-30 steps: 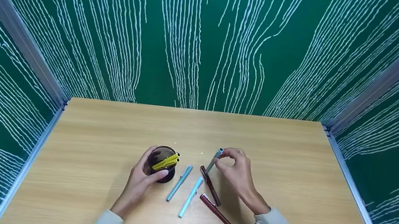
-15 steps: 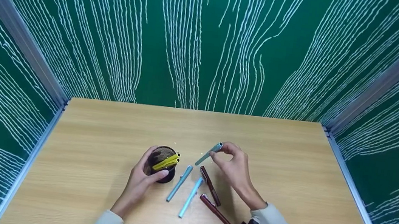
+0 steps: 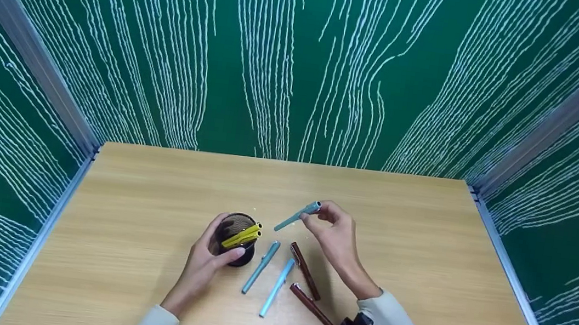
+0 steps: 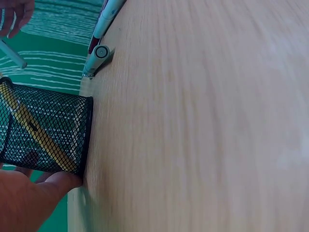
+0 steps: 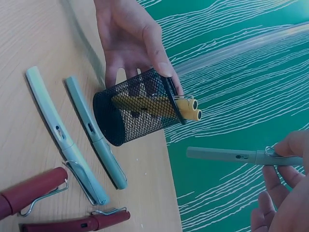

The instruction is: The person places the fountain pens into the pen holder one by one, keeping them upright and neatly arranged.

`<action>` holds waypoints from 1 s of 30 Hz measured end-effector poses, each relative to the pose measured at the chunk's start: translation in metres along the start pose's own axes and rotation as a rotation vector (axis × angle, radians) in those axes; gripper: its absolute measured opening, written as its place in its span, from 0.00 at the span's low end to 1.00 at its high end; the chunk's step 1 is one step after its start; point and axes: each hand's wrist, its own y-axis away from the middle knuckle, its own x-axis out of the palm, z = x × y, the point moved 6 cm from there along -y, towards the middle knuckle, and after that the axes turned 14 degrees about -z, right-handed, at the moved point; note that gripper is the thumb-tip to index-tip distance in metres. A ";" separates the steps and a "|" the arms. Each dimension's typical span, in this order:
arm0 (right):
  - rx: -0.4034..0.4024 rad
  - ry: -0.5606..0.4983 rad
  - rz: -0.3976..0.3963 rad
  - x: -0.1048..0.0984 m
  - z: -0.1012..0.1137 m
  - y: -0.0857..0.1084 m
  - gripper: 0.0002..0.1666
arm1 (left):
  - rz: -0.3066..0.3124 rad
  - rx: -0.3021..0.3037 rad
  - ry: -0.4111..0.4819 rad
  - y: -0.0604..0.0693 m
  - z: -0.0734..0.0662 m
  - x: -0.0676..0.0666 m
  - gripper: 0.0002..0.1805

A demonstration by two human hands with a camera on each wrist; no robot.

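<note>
My left hand (image 3: 202,262) holds a black mesh pen cup (image 5: 113,118) around its side, its base on the table in the left wrist view. Two yellow pens (image 3: 242,235) lean inside, their capped ends above the rim. Between the thumb and fingers of my right hand (image 3: 335,240) a teal pen (image 3: 292,219) is pinched near its cap. It is tilted, off the table, and its lower end points toward the cup without touching it. A second teal pen (image 3: 261,267) lies just right of the cup, beside a lighter blue pen (image 3: 273,296).
Two dark red pens lie right of the blue one: an upper pen (image 3: 308,278), close to the blue pen's cap, and a lower pen (image 3: 316,312) near the right wrist. The wooden table (image 3: 155,179) is bounded by green panels (image 3: 300,75) with white wavy lines.
My right hand has lifted the teal pen from among the pens, moving up and left and swinging its lower end toward the cup. The left hand and cup stay put.
</note>
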 end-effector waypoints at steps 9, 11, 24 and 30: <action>-0.006 -0.019 0.014 0.012 0.006 -0.005 0.06 | -0.009 0.001 -0.032 -0.001 -0.001 -0.002 0.51; -0.003 -0.022 0.024 0.016 0.008 -0.008 0.06 | -0.008 0.007 -0.041 -0.002 -0.001 -0.002 0.51; -0.025 -0.068 0.083 0.041 0.019 -0.015 0.06 | -0.007 0.006 -0.057 0.000 -0.002 -0.001 0.52; -0.035 -0.072 0.091 0.053 0.017 -0.011 0.05 | -0.006 0.020 -0.044 0.001 -0.002 -0.001 0.51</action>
